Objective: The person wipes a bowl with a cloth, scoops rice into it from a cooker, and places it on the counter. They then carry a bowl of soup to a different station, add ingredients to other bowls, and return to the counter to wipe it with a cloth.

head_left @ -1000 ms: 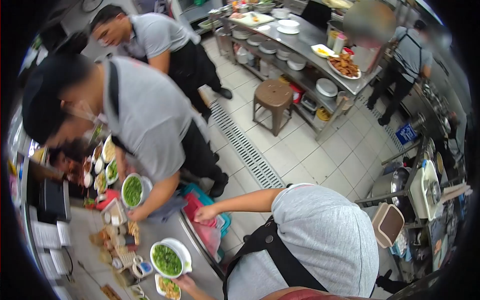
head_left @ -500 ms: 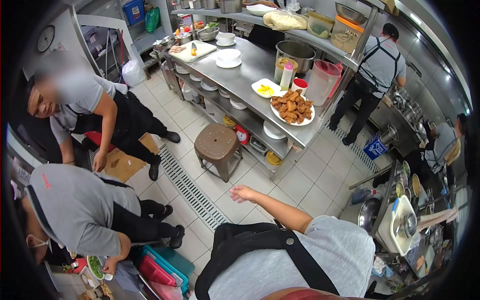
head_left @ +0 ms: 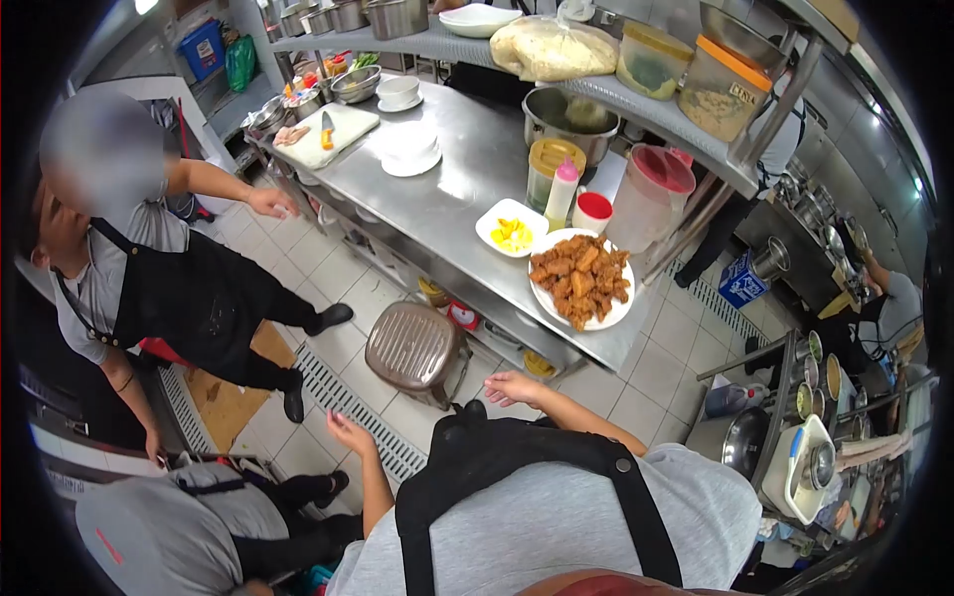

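My left hand [head_left: 350, 433] is raised over the floor grate at the lower middle, fingers apart and nothing in it. To its right, my right hand [head_left: 512, 388] hangs in the air beside the brown stool [head_left: 410, 345], its fingers loosely spread and holding nothing. Beyond them stands the steel table [head_left: 467, 129]. On its near corner are a plate of brown fried pieces [head_left: 579, 278], a white dish with yellow pieces [head_left: 511, 231], a squeeze bottle [head_left: 561, 191] and a red-rimmed cup [head_left: 592, 212]. Neither hand touches any of these.
A co-worker in a black apron [head_left: 169, 298] stands at the left, one arm stretched toward the table. Another person [head_left: 189, 521] bends at the lower left. A cutting board with a knife [head_left: 328, 137] lies at the table's far end. Pots and a white tub [head_left: 795, 467] are at the right.
My left hand has come into view. The view has moved closer to the table and stool. The co-worker at the left has straightened and extended an arm; the nearer person is lower in view.
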`<action>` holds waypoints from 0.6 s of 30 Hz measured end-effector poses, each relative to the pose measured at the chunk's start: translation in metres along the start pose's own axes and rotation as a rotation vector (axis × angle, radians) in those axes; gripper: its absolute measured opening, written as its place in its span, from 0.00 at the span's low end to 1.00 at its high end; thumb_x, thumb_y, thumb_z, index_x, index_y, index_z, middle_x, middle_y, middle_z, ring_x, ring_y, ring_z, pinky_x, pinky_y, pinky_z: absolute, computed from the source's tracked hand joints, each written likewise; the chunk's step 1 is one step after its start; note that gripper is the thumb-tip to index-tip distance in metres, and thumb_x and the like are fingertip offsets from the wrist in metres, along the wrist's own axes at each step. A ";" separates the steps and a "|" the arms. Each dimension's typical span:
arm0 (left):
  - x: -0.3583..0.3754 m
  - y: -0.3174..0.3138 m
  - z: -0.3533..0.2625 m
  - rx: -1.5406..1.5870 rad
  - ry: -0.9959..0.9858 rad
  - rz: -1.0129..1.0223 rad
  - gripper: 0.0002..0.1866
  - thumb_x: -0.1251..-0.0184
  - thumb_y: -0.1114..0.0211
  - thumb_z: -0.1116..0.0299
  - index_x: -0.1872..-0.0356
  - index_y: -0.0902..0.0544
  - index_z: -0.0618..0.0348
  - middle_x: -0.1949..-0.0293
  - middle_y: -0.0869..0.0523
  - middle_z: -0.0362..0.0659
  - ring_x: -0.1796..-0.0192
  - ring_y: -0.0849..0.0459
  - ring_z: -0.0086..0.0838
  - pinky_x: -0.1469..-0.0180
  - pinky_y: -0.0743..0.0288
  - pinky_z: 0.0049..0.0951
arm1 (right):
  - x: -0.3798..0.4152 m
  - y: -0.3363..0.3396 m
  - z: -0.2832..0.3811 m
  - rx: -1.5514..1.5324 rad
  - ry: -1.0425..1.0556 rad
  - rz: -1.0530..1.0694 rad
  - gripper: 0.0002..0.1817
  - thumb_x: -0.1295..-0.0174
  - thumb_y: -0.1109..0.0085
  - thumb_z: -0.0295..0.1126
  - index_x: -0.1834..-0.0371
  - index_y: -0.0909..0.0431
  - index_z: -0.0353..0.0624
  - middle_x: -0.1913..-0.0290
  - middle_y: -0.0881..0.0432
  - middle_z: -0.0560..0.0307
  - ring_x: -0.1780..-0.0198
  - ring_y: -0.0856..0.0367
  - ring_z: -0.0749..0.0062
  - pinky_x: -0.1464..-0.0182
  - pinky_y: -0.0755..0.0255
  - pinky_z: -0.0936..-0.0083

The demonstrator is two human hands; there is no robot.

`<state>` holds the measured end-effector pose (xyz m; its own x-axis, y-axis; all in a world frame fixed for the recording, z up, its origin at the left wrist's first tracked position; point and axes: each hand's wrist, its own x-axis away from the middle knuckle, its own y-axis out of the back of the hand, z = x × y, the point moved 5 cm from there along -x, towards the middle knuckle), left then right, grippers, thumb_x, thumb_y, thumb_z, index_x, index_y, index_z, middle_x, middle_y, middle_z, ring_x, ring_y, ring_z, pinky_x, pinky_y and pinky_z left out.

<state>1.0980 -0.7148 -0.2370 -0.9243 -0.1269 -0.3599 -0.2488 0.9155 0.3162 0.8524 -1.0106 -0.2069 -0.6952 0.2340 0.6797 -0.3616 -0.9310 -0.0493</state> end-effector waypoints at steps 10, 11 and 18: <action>-0.028 -0.207 -0.149 0.387 0.011 0.409 0.17 0.32 0.53 0.67 0.45 0.32 0.61 0.52 0.29 0.48 0.50 0.28 0.31 0.51 0.33 0.29 | 0.023 0.060 0.124 -0.130 0.193 0.092 0.20 0.34 0.57 0.42 0.44 0.34 0.45 0.55 0.26 0.61 0.54 0.28 0.78 0.52 0.31 0.78; -0.019 -0.209 -0.149 0.351 0.030 0.441 0.17 0.32 0.53 0.67 0.45 0.32 0.62 0.51 0.29 0.48 0.49 0.28 0.31 0.48 0.34 0.29 | 0.024 0.063 0.126 -0.117 0.176 0.091 0.19 0.34 0.58 0.42 0.44 0.33 0.45 0.54 0.26 0.61 0.53 0.28 0.78 0.53 0.31 0.79; 0.033 -0.187 -0.093 0.356 0.140 0.334 0.17 0.31 0.54 0.67 0.46 0.32 0.64 0.52 0.27 0.48 0.51 0.26 0.32 0.47 0.35 0.27 | 0.029 0.081 0.110 -0.004 0.079 0.172 0.20 0.34 0.56 0.42 0.43 0.33 0.46 0.54 0.26 0.62 0.53 0.28 0.79 0.54 0.31 0.80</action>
<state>1.0874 -0.9256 -0.2263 -0.9727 0.1669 -0.1612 0.1581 0.9852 0.0663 0.8718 -1.1097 -0.1107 -0.7935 0.0925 0.6014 -0.2352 -0.9582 -0.1630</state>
